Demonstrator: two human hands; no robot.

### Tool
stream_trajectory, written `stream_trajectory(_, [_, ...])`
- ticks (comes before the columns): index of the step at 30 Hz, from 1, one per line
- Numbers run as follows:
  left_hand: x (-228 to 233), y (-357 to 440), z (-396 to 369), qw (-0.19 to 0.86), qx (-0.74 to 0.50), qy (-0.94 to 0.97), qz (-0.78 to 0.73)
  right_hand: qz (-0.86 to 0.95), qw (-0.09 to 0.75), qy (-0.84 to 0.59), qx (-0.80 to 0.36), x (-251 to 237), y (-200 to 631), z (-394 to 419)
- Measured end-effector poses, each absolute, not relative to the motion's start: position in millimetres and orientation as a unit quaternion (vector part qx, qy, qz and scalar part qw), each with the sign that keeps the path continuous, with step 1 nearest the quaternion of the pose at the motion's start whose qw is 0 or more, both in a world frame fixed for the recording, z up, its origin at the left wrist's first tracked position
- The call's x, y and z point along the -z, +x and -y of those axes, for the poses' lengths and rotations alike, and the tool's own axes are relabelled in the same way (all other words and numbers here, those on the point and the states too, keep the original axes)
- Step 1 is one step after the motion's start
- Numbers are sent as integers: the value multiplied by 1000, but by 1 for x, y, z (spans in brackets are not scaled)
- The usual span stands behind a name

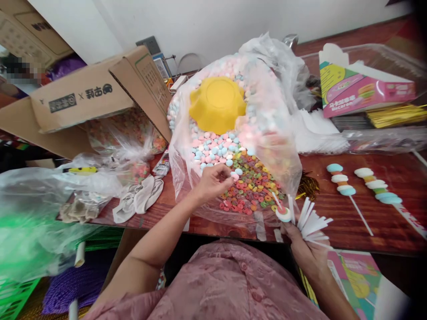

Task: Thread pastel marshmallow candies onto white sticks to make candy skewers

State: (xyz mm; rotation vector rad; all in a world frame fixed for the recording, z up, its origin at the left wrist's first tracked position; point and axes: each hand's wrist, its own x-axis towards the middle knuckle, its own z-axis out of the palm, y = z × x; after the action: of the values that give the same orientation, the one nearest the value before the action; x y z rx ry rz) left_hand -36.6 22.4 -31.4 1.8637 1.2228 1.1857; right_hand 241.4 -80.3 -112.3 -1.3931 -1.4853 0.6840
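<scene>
Fingers [224, 181] of the left hand [211, 183] pinch a pale candy disc at mid-frame, inside the clear bag [267, 133] of sweets. Lower right, the right hand [305, 249] grips a fan of white sticks [312, 221], one already carrying a candy [284, 214]. Threading looks underway; bringing the pinched piece across demands careful aim onto that stick.

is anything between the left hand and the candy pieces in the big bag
Nothing visible. The left hand is already inside the open clear bag, fingertips on a pale candy piece at the edge of the pile; the yellow bowl sits farther back.
</scene>
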Motion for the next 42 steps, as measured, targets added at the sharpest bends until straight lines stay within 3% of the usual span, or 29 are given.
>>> stream_trajectory(3, [25, -23, 5, 476, -555, 500, -464, 676, 444, -520, -275, 93, 236, 84])
stream_trajectory(6, [20, -10, 27, 554, -583, 389, -450, 726, 383, -483, -305, 72, 224, 82])
stream_trajectory(15, [21, -4, 56, 505, -631, 403, -430, 737, 338, -479, -336, 59, 207, 77])
stream_trajectory(24, [22, -3, 58, 592, -629, 256, -434, 737, 349, -455, -359, 57, 204, 87])
stream_trajectory(36, [35, 3, 66, 528, -639, 337, -446, 719, 351, -472, -370, 62, 208, 91])
stream_trajectory(42, [35, -1, 68, 344, -622, 520, -473, 718, 356, -465, -376, 61, 208, 92])
